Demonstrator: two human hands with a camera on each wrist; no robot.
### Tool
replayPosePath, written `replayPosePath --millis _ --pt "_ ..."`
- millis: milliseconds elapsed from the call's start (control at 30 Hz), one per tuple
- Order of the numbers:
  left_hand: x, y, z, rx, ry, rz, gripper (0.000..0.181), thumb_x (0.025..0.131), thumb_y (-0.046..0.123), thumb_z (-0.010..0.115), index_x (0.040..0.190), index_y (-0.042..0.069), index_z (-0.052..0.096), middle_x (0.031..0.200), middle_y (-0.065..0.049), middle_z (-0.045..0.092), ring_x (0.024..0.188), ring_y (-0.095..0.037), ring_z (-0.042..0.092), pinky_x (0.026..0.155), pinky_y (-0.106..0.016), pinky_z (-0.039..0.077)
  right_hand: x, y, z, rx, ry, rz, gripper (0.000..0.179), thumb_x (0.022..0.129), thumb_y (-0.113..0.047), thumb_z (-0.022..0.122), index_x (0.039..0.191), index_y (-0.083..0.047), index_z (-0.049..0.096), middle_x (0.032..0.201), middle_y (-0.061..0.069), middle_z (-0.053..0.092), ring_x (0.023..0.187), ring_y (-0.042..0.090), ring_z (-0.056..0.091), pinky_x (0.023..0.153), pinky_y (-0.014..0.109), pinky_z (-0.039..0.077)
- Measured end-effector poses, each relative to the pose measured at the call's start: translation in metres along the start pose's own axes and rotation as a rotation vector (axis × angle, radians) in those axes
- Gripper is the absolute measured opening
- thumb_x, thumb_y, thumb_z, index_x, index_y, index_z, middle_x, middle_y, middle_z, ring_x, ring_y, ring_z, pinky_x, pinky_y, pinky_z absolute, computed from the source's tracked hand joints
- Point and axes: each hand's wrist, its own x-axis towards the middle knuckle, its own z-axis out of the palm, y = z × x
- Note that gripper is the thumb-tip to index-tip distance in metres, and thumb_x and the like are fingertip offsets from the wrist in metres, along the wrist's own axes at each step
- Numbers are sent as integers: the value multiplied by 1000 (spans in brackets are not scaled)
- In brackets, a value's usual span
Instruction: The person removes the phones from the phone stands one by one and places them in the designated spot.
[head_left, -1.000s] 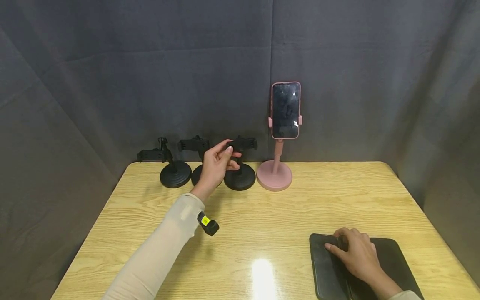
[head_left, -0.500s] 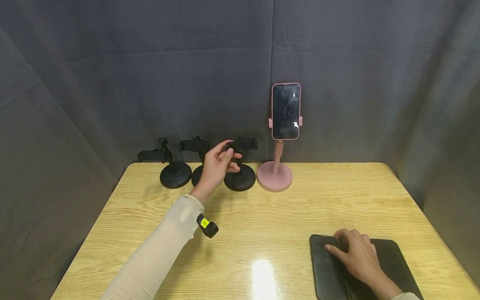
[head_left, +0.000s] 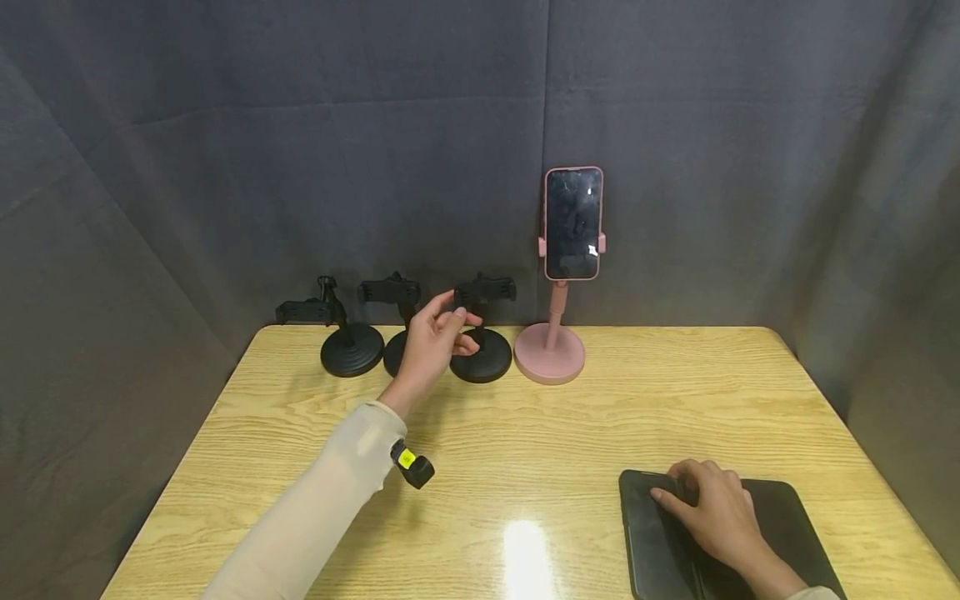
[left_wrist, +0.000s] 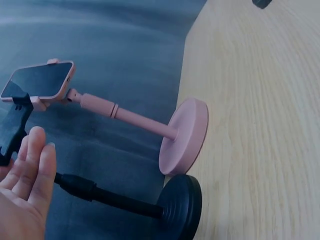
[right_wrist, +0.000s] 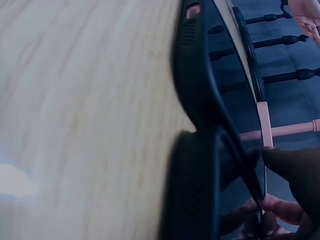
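So, left hand (head_left: 430, 346): loose, just by the black stand (head_left: 492, 354) beside the pink stand (head_left: 554, 327), twelve o'clock.
Right hand (head_left: 720, 512): on dark tablets (head_left: 654, 537), four o'clock; gripping, can't tell.
Black stand: touch gently, no tipping.

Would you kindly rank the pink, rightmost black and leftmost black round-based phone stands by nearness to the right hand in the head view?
1. Pink stand, right end.
2. Rightmost black stand, just left.
3. Leftmost black stand, left end.

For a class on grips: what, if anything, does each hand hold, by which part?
Left hand: no clear hold, beside a black clamp. Right hand: on black slabs; whether it grips one cannot be told.
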Motion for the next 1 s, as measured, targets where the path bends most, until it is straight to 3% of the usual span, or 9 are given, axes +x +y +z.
replayPosePath --millis 167,367,500,600,833,1000 --pt "-4 1 2 -3 13 -5 47 108 16 48 153 6 37 107 -14 71 61 -4 68 67 -20 59 3 2 -3 77 -32 20 36 95 -39 71 108 -5 71 91 5 67 86 24 54 67 35 39" --pt "-10 -4 3 30 28 -19 41 108 14 49 146 1 46 110 -24 71 64 -4 67 65 -19 58 6 0 -13 229 -103 95 34 101 -32 64 111 -1 69 94 7 71 76 12 60 60 25 46" --pt "-13 -9 4 40 35 -22 33 108 14 49 136 -3 55 113 -30 69 66 -6 66 64 -20 58 7 -2 -18 327 -138 127 43 105 -33 57 122 5 63 113 20 71 100 28 69 77 37 58" --pt "-16 -12 5 44 38 -31 31 107 14 49 132 -2 58 112 -29 69 67 -6 67 65 -22 59 7 -7 -21 371 -126 122 45 106 -32 55 124 7 62 121 25 69 113 40 66 88 51 57" --pt "-22 -21 13 59 0 -41 28 107 12 50 131 2 60 112 -29 69 69 -7 66 64 -19 57 10 -22 -24 398 -60 56 41 106 -28 54 123 8 62 123 27 68 119 48 62 95 61 53" --pt "-25 -27 21 64 -13 -51 27 107 12 50 130 3 61 109 -26 71 68 -6 66 64 -19 57 12 -32 -25 402 -39 28 41 106 -29 53 123 7 63 120 25 69 113 44 65 89 59 56"
